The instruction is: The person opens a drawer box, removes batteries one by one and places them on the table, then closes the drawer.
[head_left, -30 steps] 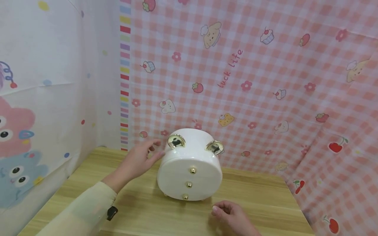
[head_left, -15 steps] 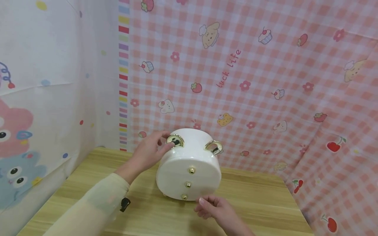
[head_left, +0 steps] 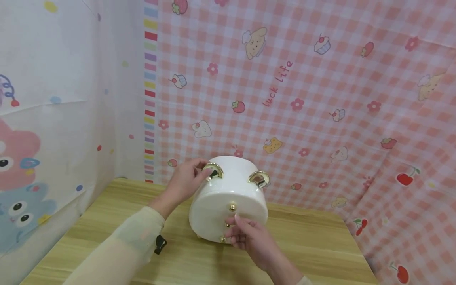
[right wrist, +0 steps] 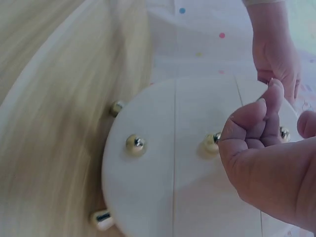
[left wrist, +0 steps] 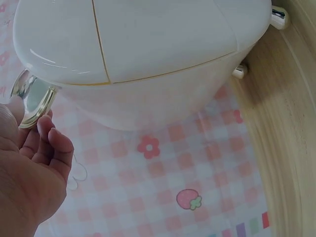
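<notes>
Right grip [head_left: 253, 240] raised to knobs [head_left: 232, 207]; left grip [head_left: 184, 181] pinches ear [left wrist: 37, 97].

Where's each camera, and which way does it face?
Head: on the head, facing forward and down at the white drawer box; left hand, right hand and sleeves show.
Left wrist: on that wrist, facing the box's side and gold ear; left hand shows.
Right wrist: on that wrist, facing the gold knobs; both hands show.
Head and right wrist share the knobs.
</notes>
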`<state>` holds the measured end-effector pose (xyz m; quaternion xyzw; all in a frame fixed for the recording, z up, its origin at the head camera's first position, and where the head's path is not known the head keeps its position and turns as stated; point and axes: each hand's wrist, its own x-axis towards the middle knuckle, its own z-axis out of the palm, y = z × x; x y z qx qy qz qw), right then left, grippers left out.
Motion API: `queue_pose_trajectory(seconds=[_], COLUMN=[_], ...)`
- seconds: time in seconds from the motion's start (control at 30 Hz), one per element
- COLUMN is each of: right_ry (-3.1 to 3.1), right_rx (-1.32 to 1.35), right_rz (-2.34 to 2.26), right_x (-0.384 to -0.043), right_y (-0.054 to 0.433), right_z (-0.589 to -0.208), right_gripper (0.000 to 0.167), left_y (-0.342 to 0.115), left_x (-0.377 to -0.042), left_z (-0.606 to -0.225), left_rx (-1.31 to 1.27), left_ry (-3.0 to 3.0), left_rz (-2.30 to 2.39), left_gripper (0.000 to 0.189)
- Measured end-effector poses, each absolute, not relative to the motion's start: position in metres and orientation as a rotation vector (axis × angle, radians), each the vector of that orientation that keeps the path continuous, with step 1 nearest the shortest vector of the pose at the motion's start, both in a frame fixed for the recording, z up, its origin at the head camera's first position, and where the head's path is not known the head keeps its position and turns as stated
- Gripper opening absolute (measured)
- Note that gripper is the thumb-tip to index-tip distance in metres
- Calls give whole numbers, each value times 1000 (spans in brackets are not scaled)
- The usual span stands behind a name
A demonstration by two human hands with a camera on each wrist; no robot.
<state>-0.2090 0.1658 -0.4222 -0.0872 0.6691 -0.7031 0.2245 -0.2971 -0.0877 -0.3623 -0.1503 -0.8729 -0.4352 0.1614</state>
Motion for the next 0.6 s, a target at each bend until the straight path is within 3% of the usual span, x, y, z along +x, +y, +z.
queue_pose_trajectory(seconds=[0.2, 0.6], right_ry=[1840, 1777], right_rx=[-170, -45], right_rz=[-1981, -2068], right_x=[-215, -221], right_y=[157, 145], right_z=[-415, -413], right_gripper=[59, 50], left_y=[-86, -86], left_x=[-300, -303], left_z=[-364, -366], left_rx=[-386, -400], left_ry=[-2483, -2434], left_rz=[-1283, -1292], left_gripper=[34, 26])
